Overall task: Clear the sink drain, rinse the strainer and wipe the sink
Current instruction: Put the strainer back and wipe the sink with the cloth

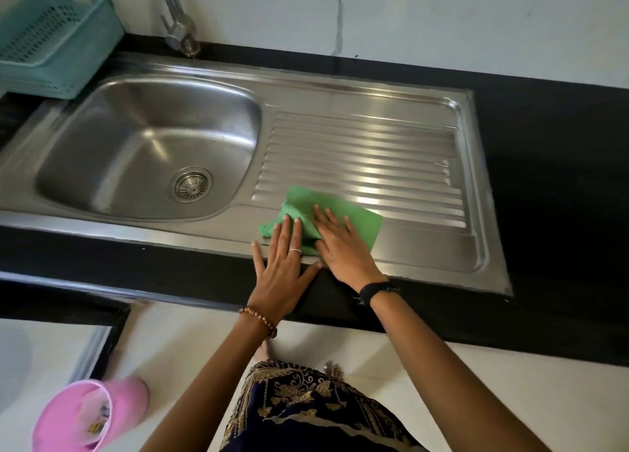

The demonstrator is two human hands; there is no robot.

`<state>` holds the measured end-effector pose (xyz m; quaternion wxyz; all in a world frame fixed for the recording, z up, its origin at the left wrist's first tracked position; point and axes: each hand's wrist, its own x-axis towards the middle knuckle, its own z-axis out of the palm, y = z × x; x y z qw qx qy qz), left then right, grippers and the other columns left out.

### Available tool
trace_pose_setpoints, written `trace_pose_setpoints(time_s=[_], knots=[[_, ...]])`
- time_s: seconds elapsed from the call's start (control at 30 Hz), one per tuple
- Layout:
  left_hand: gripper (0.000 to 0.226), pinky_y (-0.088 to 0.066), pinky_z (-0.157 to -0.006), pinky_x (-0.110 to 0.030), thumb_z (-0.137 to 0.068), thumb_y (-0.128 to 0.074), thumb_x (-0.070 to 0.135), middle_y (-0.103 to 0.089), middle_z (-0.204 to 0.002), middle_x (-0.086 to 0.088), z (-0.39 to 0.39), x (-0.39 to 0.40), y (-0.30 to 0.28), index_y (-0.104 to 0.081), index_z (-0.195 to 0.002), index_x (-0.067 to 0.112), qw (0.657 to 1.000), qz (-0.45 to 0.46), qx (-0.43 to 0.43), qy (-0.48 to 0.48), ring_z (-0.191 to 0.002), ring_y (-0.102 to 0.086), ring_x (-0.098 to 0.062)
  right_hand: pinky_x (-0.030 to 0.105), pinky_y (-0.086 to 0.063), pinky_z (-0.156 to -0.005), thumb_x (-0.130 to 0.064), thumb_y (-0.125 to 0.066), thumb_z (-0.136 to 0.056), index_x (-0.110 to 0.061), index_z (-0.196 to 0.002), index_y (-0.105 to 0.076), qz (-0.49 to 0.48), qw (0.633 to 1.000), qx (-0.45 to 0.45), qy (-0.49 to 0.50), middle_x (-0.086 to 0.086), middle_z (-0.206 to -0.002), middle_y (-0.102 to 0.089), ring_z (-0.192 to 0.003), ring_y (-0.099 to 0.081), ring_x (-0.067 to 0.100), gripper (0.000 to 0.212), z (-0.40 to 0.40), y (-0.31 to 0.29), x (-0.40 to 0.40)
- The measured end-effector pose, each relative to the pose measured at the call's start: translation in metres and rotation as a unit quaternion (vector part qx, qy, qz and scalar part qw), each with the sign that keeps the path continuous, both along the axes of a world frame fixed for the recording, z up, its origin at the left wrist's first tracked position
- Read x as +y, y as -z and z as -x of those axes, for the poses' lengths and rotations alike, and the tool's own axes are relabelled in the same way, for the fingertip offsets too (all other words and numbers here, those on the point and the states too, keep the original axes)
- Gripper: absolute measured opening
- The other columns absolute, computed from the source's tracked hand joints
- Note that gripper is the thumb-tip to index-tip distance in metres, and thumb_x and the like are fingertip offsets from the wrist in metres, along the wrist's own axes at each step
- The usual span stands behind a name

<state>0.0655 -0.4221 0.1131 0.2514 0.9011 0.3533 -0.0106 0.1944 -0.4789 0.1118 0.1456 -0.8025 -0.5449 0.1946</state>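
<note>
From the head view, both the left hand (pixel 284 264) and right hand (pixel 340 247) press the green cloth (pixel 357 222) with flat, spread fingers on the sink (pixel 425 250) drainboard, right of the strainer (pixel 191 185); the bunched cloth could slip off the front rim onto the bench (pixel 136 264).

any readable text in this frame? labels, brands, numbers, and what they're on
None readable.
Faucet: no brand mark visible.
Sink: bare steel, no stamp that shows.
Strainer: no lettering visible.
Green cloth under the left hand and right hand: no tag or print.
Teal basket: no label in view.
Pink bin: something colourful inside, too blurred to read.
</note>
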Motion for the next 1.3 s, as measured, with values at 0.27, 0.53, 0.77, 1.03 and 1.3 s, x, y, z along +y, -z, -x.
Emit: trace_pose_setpoints(time_s=[0.27, 0.53, 0.77, 1.03, 1.3], knots=[[0.066, 0.016, -0.108, -0.055, -0.091, -0.027, 0.057, 0.015, -0.156, 0.007, -0.05, -0.053, 0.0, 0.006, -0.144, 0.035, 0.984, -0.01, 0.061, 0.166, -0.144, 0.013, -0.017, 0.044, -0.006, -0.12, -0.013, -0.036, -0.097, -0.025, -0.147, -0.018, 0.023, 0.986, -0.062, 0.155, 0.003, -0.159, -0.012, -0.146, -0.009, 0.019, 0.055, -0.071, -0.003, -0.099], [0.072, 0.015, -0.11, -0.053, -0.09, -0.032, 0.057, 0.014, -0.156, -0.002, -0.051, -0.047, 0.007, 0.004, -0.146, 0.029, 0.985, 0.022, 0.089, 0.145, -0.144, 0.012, -0.021, 0.055, 0.001, -0.115, -0.007, -0.038, -0.093, -0.016, -0.148, -0.016, 0.098, 0.94, -0.19, 0.266, 0.012, -0.157, -0.015, -0.146, -0.008, 0.029, 0.06, -0.098, -0.007, -0.15], [0.069, 0.016, -0.109, -0.053, -0.09, -0.03, 0.057, 0.012, -0.157, -0.001, -0.047, -0.052, 0.011, 0.004, -0.145, 0.031, 0.989, 0.0, 0.07, 0.13, -0.144, 0.011, -0.02, 0.051, -0.01, -0.117, -0.011, -0.037, -0.096, -0.01, -0.144, -0.028, 0.066, 0.948, -0.103, 0.295, 0.015, -0.154, -0.025, -0.145, -0.014, 0.032, 0.048, -0.06, -0.016, -0.171], [0.066, 0.013, -0.112, -0.049, -0.093, -0.031, 0.051, 0.008, -0.157, 0.0, -0.03, -0.036, 0.006, -0.001, -0.146, 0.027, 0.992, 0.002, 0.037, 0.12, -0.144, 0.009, -0.018, 0.049, 0.003, -0.117, -0.025, -0.025, -0.099, -0.017, -0.148, -0.014, 0.093, 0.961, -0.059, 0.253, 0.01, -0.158, -0.008, -0.146, -0.002, 0.027, 0.051, -0.088, -0.015, -0.155], [0.059, 0.01, -0.114, -0.052, -0.094, -0.031, 0.046, -0.001, -0.157, -0.001, 0.03, 0.035, 0.0, -0.012, -0.146, 0.025, 1.0, -0.022, 0.019, -0.011, -0.144, 0.006, -0.019, 0.04, -0.003, -0.118, -0.021, -0.027, -0.099, -0.027, -0.146, -0.017, 0.055, 0.983, 0.003, 0.175, 0.006, -0.158, -0.008, -0.146, -0.005, 0.023, 0.049, -0.076, -0.011, -0.157]])
